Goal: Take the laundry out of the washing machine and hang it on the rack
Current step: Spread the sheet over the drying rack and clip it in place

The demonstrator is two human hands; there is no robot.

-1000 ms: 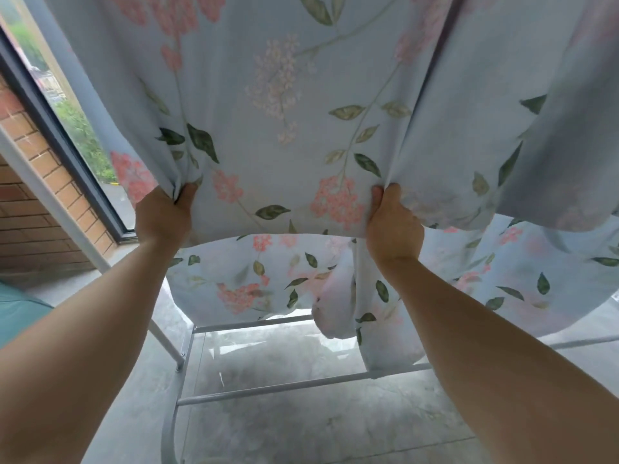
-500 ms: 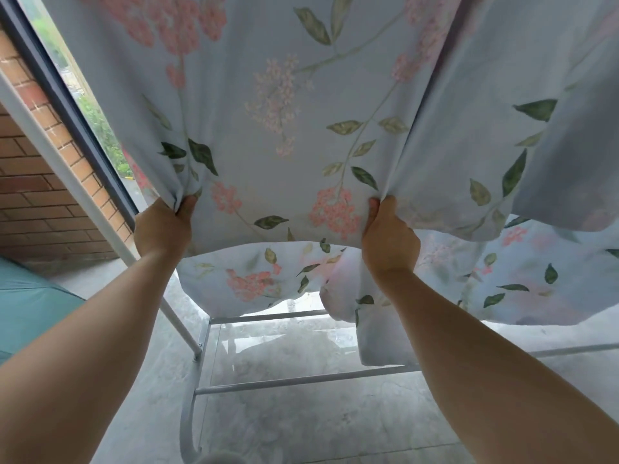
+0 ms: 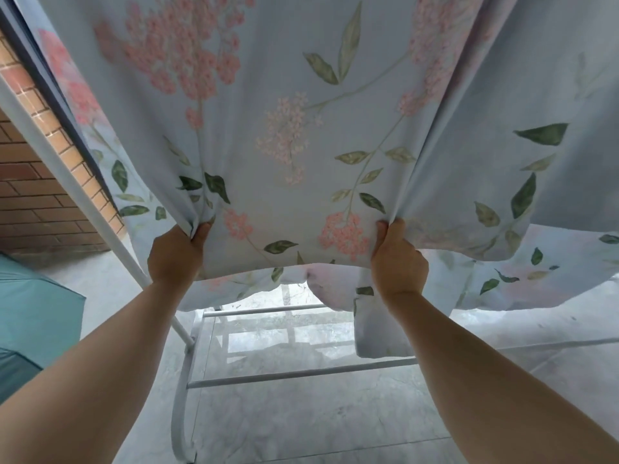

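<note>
Pale blue floral sheet [image 3: 335, 135] is filling the upper frame, draping down over the white rack [image 3: 288, 375] whose lower bars are showing at lower center. Left hand [image 3: 176, 254] is gripping a bunched fold of the sheet's lower edge at center left, fingers clenched on fabric. Right hand [image 3: 398, 262] is gripping the same edge at center right, thumb on top. Brick wall [image 3: 37, 192] is sitting at left, teal umbrella [image 3: 30, 316] at lower left, grey marble floor [image 3: 318, 423] below.
</note>
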